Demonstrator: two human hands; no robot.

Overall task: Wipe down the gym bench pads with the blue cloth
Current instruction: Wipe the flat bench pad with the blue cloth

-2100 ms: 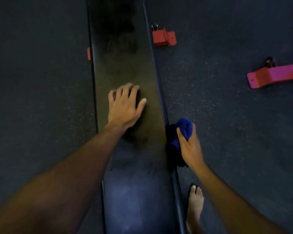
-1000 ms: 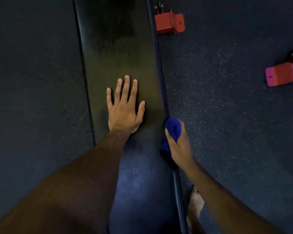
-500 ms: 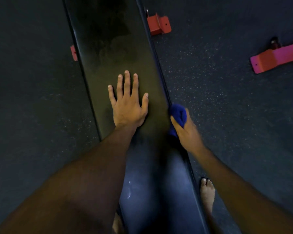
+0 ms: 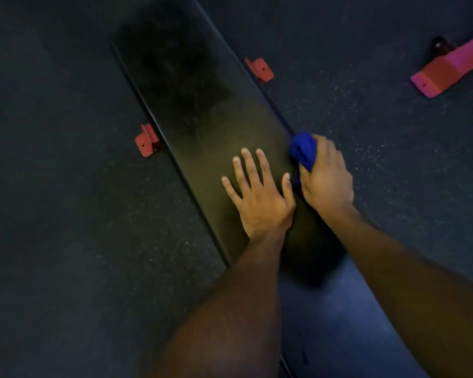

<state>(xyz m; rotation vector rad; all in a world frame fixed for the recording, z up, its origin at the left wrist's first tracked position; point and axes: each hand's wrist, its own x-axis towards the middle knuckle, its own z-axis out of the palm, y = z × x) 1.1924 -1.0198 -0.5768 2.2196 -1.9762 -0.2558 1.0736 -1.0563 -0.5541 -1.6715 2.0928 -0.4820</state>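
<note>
A long black bench pad (image 4: pixel 202 105) runs from the lower middle up to the upper left of the head view. My left hand (image 4: pixel 257 195) lies flat on the pad's top, fingers straight and spread. Right beside it, my right hand (image 4: pixel 325 181) grips a bunched blue cloth (image 4: pixel 302 150) against the pad's right edge. The cloth sticks out past my fingers toward the far end of the bench. Both forearms cover the near part of the pad.
Red metal feet of the bench frame show on the left (image 4: pixel 146 140) and on the right (image 4: pixel 260 69) of the pad. Another red-pink frame foot (image 4: pixel 448 69) lies on the dark speckled rubber floor (image 4: pixel 66 214) at the upper right.
My right hand has slid the cloth farther along the pad's right edge and now sits beside my left hand. The view has swung, so the bench now runs diagonally.
</note>
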